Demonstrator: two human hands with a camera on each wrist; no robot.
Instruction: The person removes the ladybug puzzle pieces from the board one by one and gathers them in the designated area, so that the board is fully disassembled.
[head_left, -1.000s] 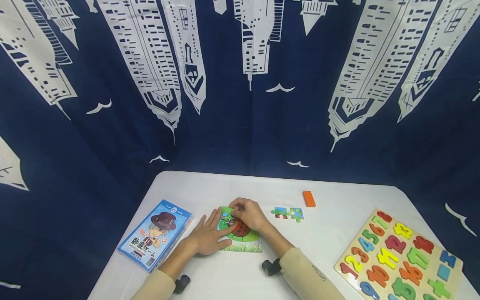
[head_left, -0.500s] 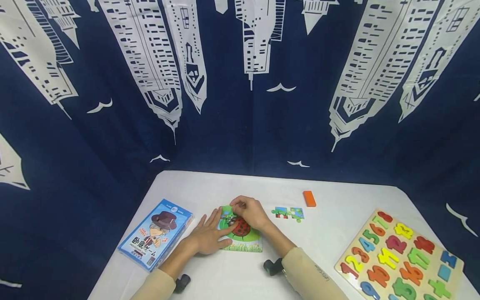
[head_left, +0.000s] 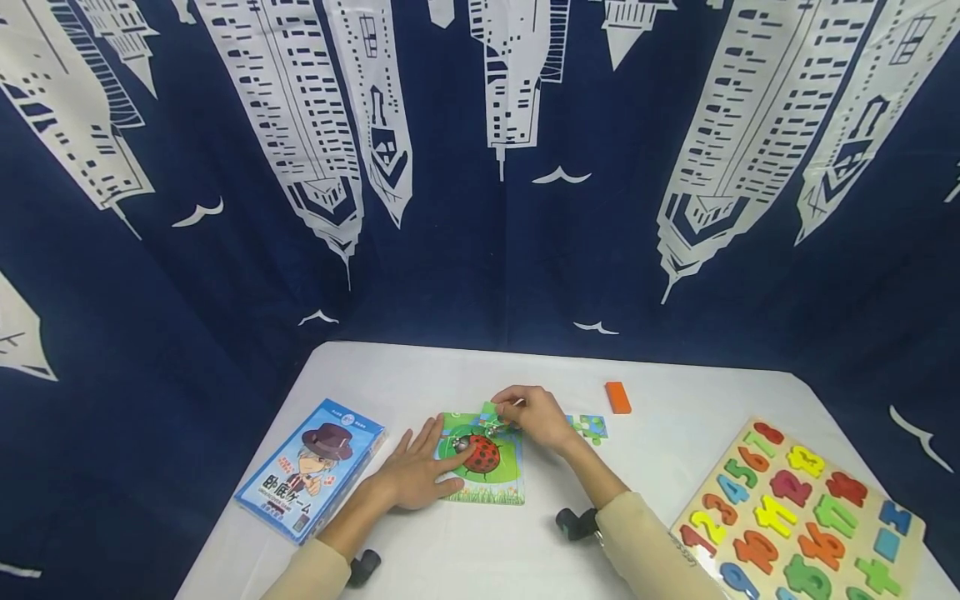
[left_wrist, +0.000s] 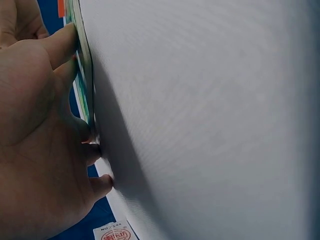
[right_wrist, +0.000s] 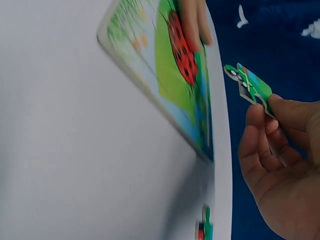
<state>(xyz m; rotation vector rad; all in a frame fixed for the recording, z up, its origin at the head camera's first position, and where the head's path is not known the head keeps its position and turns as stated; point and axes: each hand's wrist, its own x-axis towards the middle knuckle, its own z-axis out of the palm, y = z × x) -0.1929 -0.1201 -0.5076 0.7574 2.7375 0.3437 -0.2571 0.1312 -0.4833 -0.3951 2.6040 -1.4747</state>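
Between thumb and fingertips my right hand (head_left: 534, 415) pinches a jigsaw piece (right_wrist: 252, 87), green with part of a bug's face. It is held up off the ladybug puzzle board (head_left: 487, 490), over the board's far right corner. My left hand (head_left: 411, 477) rests with spread, straight fingers on the board's left side, its thumb at the near edge. A red ladybug with black spots fills the middle of the board. Right of the right hand lie loose jigsaw pieces (head_left: 591, 427), partly hidden behind the hand and wrist.
A blue game box (head_left: 313, 471) lies left of the left forearm. An orange block (head_left: 618, 397) sits at the back right. The wooden number board (head_left: 798, 508) covers the table's right side. A black wrist device (head_left: 576, 525) sits beside the right sleeve.
My right hand has moved right and lifted from the board's upper part, now with a jigsaw piece raised in its fingertips. The left hand has stayed in place.
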